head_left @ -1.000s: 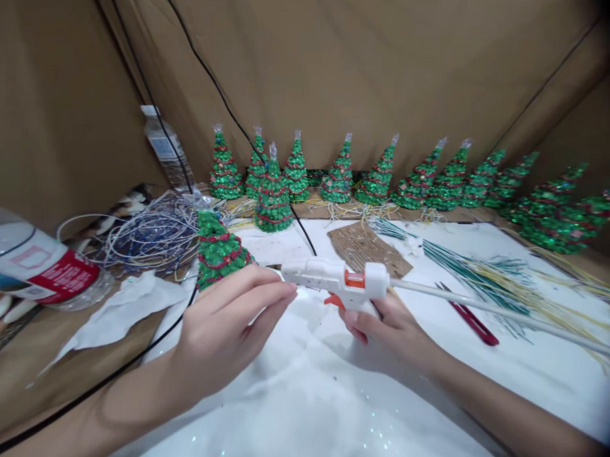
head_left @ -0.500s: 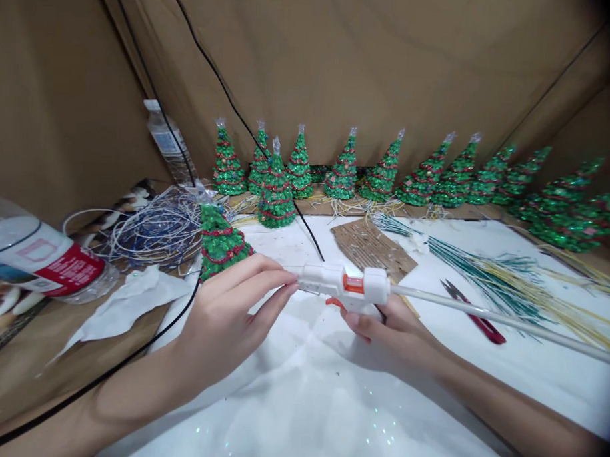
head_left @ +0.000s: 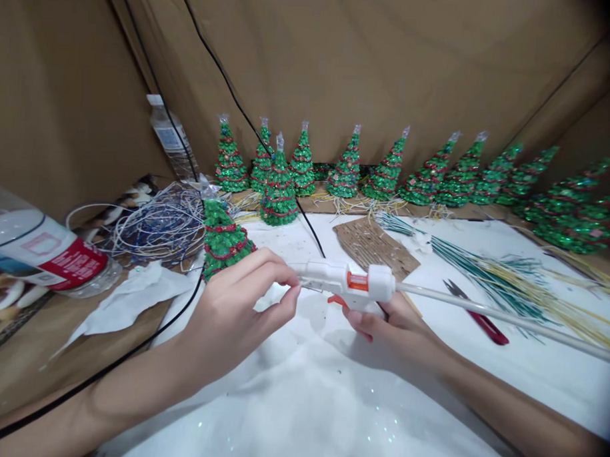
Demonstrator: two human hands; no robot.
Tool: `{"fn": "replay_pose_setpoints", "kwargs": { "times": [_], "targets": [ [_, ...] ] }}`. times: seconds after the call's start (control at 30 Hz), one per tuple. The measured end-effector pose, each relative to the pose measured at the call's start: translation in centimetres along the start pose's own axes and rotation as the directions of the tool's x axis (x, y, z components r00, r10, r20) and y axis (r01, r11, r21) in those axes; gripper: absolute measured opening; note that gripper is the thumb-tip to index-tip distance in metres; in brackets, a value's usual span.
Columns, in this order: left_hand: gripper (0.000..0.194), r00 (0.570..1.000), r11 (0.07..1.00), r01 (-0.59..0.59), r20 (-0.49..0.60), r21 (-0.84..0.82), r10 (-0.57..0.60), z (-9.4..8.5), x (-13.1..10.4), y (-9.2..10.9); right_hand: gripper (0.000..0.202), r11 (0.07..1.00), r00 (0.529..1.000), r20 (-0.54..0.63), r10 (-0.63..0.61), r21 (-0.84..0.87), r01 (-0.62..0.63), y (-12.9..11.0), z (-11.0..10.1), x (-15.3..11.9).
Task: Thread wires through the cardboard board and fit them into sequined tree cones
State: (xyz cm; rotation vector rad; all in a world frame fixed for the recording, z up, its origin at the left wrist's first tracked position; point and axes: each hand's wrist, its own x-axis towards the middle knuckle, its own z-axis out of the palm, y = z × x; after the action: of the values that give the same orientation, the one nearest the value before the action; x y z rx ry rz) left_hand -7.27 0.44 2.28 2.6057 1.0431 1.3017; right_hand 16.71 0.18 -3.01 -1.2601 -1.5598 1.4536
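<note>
Trees [head_left: 343, 173], green glittery cones, line the white counter's [head_left: 339, 403] far side, most clear-tipped, rightmost seemingly not. Right hand [head_left: 396, 325] grips the white plastic glue gun [head_left: 326, 274] centrally; left hand [head_left: 232, 306], fingers nearly pinched, meets its front, contents unclear.

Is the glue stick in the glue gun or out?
In: the long, pale glue stick runs into the back of the white glue gun in the right hand.

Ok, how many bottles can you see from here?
2. A red-and-white-labelled bottle is at the picture's left edge, its top out of frame; a white-capped bottle is farther back, behind the wire tangle. Others may be hidden.
</note>
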Motion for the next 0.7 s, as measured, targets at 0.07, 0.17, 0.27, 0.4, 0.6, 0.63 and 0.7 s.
{"fn": "replay_pose_setpoints", "kwargs": {
  "times": [0.07, 0.17, 0.27, 0.4, 0.6, 0.63, 0.7],
  "targets": [
    [0.011, 1.0, 1.0, -0.005, -0.005, 0.007, 0.005, -0.1, 0.0, 0.2, 0.028, 0.999, 1.0, -0.007, -0.024, -0.028, 0.023, -0.1, -0.1, 0.2],
    [0.01, 1.0, 0.999, -0.025, -0.015, 0.032, 0.026, 0.1, -0.2, 0.3, 0.024, 0.997, 0.999, 0.014, -0.051, -0.053, 0.052, -0.5, -0.1, 0.3],
    [0.01, 0.998, 0.997, -0.061, -0.017, 0.05, 0.062, 0.5, -0.8, 0.3, 0.026, 0.999, 0.998, 0.04, -0.043, -0.001, 0.043, -1.1, -0.1, 0.3],
    [0.013, 0.992, 0.991, -0.127, 0.009, 0.047, 0.127, 1.0, -1.4, -0.1, 0.025, 0.991, 1.0, 0.014, -0.002, 0.137, 0.0, -1.4, -0.2, 0.3],
    [0.011, 0.976, 0.976, -0.2, 0.101, 0.081, 0.192, 1.4, -1.6, -0.2, 0.018, 0.963, 1.0, -0.015, -0.016, 0.267, 0.019, -1.3, -0.4, 0.8],
    [0.009, 0.974, 0.973, -0.208, 0.118, 0.099, 0.196, 1.5, -1.6, -0.2, 0.018, 0.966, 0.999, -0.029, -0.02, 0.259, 0.027, -1.3, -0.4, 0.9],
    [0.009, 0.97, 0.965, -0.212, 0.156, 0.152, 0.188, 1.6, -1.7, -0.4, 0.02, 0.973, 0.998, -0.052, -0.021, 0.226, 0.033, -1.3, -0.5, 0.9]
  ]
}}
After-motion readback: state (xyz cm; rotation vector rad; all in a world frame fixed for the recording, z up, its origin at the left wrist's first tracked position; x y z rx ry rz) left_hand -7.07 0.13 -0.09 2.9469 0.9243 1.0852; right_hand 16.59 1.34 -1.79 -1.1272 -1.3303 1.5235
